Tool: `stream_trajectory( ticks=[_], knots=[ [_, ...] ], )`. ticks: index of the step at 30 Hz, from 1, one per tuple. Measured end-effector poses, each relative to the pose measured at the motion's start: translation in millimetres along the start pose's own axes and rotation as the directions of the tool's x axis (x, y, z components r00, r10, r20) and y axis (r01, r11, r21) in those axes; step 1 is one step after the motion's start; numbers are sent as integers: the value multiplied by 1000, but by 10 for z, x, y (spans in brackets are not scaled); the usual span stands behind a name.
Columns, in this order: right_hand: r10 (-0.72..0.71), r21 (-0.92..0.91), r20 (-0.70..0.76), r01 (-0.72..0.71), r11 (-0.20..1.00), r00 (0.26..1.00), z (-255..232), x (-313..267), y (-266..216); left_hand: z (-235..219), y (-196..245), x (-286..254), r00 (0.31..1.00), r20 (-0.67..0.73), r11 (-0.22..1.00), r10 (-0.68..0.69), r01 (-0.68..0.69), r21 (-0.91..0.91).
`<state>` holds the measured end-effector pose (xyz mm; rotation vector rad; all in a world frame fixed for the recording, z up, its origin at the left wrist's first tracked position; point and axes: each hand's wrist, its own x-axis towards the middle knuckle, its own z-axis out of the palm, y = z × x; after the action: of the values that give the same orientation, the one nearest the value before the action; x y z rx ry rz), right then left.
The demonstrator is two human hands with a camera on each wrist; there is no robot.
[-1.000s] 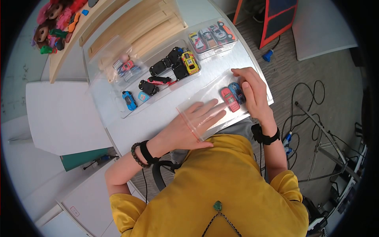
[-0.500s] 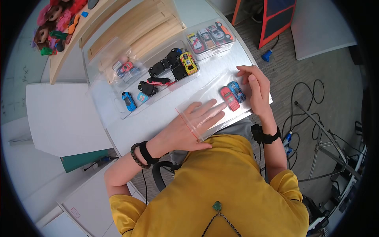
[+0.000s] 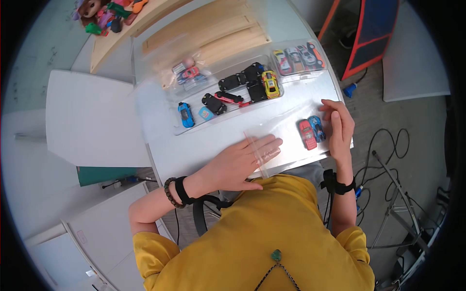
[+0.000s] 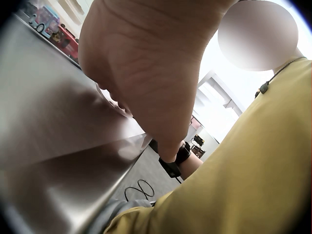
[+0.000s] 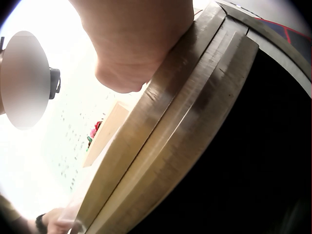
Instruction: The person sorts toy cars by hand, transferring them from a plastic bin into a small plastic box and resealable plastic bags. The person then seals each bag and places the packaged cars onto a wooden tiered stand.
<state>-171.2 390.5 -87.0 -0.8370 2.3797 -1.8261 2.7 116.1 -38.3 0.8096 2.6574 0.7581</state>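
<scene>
A clear zip bag [image 3: 287, 140] with a red seal line lies on the white table [image 3: 194, 150]. Inside it, near the right end, a red toy car [image 3: 307, 135] sits beside a blue toy car [image 3: 317, 128]. My left hand [image 3: 235, 164] lies palm down with straight fingers spread, the finger ends showing beneath the bag's film at its mouth. At the opposite end, my right hand [image 3: 342, 128] rests on its side by the blue car, fingers loosely bent, nothing in its grip. In the left wrist view, the left hand [image 4: 146, 63] hides most of the bag.
Behind the bag stands a long clear tray [image 3: 182, 133] of toy cars, several upside down. A lidded clear box [image 3: 303, 75] of cars stands to its right, and a small bag with a red car [image 3: 191, 74] to its left. A wooden rack [image 3: 213, 34] borders the back.
My left hand has drawn back leftward, so the bag's seal now crosses its fingers rather than the back of the hand. The right hand has eased away from the cars. The head view has shifted.
</scene>
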Motion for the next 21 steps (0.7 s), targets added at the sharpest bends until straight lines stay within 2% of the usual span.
stream_trajectory(
  ticks=[7,9,10,12,13,14,15,16,18,19,20,21],
  knots=[
    [35,-98,25,-32,995,999,23,7,-66,-110,43,-282,997,-30,995,-78,79,56],
    [41,-105,13,-39,994,999,28,6,-68,-82,74,-381,998,-30,967,-58,64,246],
    [41,-105,14,-39,994,999,28,10,-69,-125,117,-425,998,-31,967,-59,65,246],
    [56,-101,20,-54,993,998,18,6,-74,-329,263,-473,996,-73,999,-50,49,-17],
    [56,-104,24,-53,993,998,17,6,-73,-435,304,-455,992,-129,923,-12,-38,-383],
    [53,-104,20,-50,993,998,19,10,-69,-546,351,-431,980,-199,712,-1,-139,-688],
    [49,-104,21,-47,993,999,28,14,-65,-625,453,-330,956,-293,498,22,-264,-826],
    [47,-107,37,-43,993,998,32,17,-52,-679,582,-161,921,-390,247,16,-381,-891],
    [25,-117,23,-22,993,999,21,8,-17,-775,790,262,771,-633,-8,63,-634,-773],
    [29,-122,47,-23,992,998,16,0,-8,-617,1126,401,624,-767,-57,-148,-780,-623],
    [27,-118,37,-22,993,999,15,-1,4,-477,1435,448,433,-828,-59,-357,-895,-443],
    [26,-114,24,-23,993,999,12,-4,13,-468,1494,431,423,-826,-58,-373,-899,-434]
  ],
)
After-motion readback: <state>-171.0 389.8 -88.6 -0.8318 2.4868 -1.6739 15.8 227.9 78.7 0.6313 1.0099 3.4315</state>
